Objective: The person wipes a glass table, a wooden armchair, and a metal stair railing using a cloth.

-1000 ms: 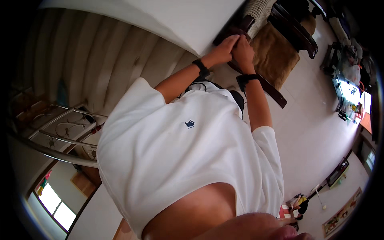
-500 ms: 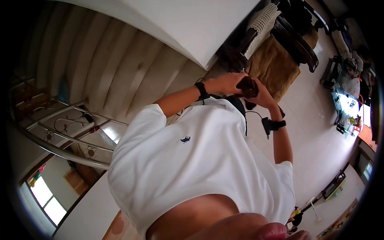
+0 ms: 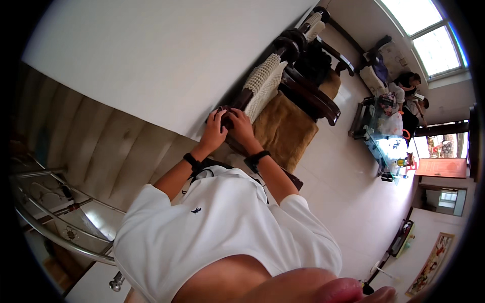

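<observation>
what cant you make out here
Head view: dark brown thing between the bare left hand and bare right hand, largely hidden by them.
Head view: small colourful items on the clear glass table, too small, glare nearby.
Head view: left end of the silver metal railing, cut off by the dark rim.

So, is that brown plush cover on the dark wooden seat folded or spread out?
Spread out: the brown plush cover lies broad and nearly flat, with only soft wrinkles showing.

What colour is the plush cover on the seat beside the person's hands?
The plush cover is golden brown, showing best in the head view.
</observation>
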{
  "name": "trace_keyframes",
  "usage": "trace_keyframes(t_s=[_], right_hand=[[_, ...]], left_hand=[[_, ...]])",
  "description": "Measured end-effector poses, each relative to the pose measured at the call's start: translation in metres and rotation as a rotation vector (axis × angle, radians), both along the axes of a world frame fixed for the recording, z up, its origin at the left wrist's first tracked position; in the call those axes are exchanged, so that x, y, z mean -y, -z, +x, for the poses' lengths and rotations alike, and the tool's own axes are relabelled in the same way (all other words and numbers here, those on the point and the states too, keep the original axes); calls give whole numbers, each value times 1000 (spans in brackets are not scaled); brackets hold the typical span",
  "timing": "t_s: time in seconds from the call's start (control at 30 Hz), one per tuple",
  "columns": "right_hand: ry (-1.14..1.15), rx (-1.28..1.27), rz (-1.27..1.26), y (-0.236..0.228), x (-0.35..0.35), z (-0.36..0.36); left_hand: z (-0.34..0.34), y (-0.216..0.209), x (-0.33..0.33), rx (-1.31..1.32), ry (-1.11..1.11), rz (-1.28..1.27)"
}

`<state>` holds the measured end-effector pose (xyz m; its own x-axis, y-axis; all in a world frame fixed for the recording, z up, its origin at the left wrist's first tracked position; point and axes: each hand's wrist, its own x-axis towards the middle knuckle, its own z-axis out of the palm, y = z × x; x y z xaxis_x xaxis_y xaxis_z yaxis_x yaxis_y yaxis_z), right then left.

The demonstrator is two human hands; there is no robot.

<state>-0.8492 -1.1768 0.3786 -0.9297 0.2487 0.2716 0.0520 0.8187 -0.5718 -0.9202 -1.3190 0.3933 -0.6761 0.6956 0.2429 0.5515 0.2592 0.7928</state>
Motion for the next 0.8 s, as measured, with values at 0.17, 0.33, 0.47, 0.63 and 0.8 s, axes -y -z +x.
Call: trace_keyframes(t_s=[0.17,0.33,0.47,0.63,0.8], right_hand=[[39,119,100,10,8,0],[77,131,-7,13,3,28],[147,164,-80,20,6,42],[120,67,-183,16,8,14],[247,167,-390,50,-13,40]], left_hand=[[-1,31,-5,22,62,-155],[10,15,-17,-3,178,-374],[8,16,-28,51,301,-524],[-8,43,-26,24,274,-346],[8,30,-69,-126,355,-540]])
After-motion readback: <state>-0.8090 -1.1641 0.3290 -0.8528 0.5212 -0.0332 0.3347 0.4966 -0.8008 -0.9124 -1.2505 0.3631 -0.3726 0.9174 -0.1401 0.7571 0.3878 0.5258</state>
